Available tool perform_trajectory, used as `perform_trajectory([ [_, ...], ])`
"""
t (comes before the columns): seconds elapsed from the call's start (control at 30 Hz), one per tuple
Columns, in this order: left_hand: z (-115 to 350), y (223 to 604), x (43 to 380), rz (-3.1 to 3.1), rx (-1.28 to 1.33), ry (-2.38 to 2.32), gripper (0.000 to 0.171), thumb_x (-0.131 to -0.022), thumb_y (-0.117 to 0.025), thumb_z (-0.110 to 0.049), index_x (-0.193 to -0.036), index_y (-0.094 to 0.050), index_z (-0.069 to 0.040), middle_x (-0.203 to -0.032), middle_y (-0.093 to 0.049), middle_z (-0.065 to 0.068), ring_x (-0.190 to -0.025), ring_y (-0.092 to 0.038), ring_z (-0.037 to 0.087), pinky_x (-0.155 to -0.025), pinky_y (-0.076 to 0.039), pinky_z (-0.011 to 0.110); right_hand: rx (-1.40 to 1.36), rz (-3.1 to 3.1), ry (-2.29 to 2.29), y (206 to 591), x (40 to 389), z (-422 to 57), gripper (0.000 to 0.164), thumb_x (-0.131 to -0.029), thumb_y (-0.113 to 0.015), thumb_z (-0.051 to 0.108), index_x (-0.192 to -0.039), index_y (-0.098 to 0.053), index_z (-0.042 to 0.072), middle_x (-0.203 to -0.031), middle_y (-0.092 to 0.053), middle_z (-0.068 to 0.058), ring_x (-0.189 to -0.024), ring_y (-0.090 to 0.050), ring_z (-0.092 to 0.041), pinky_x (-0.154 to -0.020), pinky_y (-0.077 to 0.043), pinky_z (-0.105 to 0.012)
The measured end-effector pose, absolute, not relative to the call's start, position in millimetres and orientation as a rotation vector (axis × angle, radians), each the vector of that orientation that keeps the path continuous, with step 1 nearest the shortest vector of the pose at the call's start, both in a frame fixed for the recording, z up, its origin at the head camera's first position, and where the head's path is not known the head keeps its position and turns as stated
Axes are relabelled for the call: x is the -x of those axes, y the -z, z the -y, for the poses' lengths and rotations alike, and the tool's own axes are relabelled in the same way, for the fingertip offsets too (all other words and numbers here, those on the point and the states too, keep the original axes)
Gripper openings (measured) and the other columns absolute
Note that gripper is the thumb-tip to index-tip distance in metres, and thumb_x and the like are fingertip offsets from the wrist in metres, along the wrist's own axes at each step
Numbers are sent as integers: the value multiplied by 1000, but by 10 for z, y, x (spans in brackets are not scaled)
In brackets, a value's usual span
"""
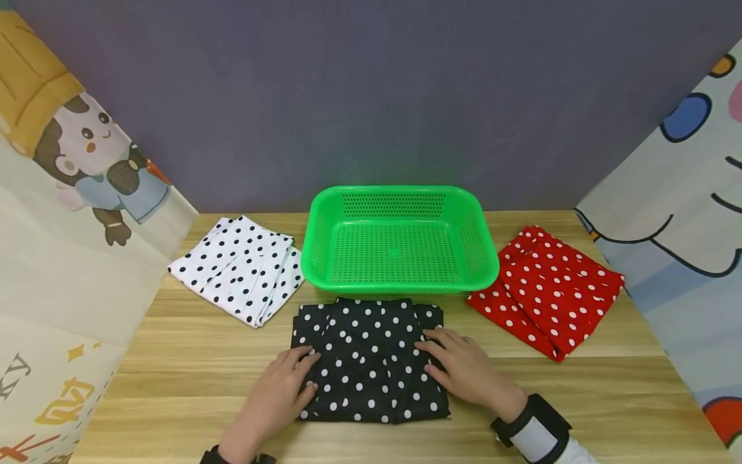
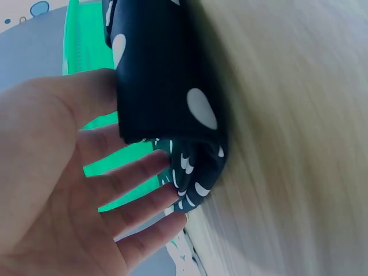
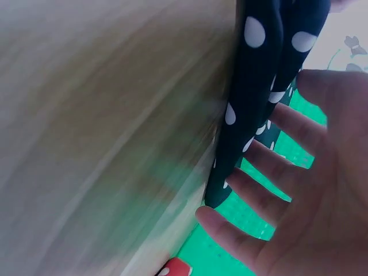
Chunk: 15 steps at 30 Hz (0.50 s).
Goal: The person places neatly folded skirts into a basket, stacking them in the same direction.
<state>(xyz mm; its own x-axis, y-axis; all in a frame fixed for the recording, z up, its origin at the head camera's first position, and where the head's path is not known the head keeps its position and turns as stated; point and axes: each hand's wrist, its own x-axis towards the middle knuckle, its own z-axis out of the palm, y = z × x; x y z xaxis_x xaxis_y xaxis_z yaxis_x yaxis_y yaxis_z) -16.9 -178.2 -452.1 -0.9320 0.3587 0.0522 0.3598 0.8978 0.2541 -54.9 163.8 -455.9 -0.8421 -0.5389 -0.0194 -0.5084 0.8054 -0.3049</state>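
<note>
A folded black cloth with white dots (image 1: 362, 367) lies flat on the wooden table, close to the person. At its left edge rests the left hand (image 1: 277, 390), fingers spread and fairly straight. The right hand (image 1: 466, 372) touches the opposite edge, its fingers laid over the cloth's right side. In the left wrist view, the thumb (image 2: 95, 95) and fingers lie along the cloth's layered side. Several folded layers of the cloth (image 3: 259, 86) show in the right wrist view, with extended fingertips against them.
Behind the cloth stands a green plastic basket (image 1: 400, 288) with nothing in it. A folded white cloth with black dots (image 1: 237, 270) lies to its left. On the right is a folded red cloth with white dots (image 1: 551, 290). A grey wall panel (image 1: 382, 96) closes off the back.
</note>
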Motion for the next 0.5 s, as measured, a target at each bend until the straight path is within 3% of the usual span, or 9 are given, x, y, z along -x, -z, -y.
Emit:
perform_trajectory([
  [0.5, 1520, 4579, 207, 3015, 723, 416, 46, -83, -63, -31, -123, -56, -10, -124, -54, 8, -114, -48, 24, -96, -43, 41, 717, -2968, 442, 4583, 529, -1852, 38, -84, -64, 30, -120, -56, 20, -131, -49, -10, -120, -46, -31, -89, -44, -53],
])
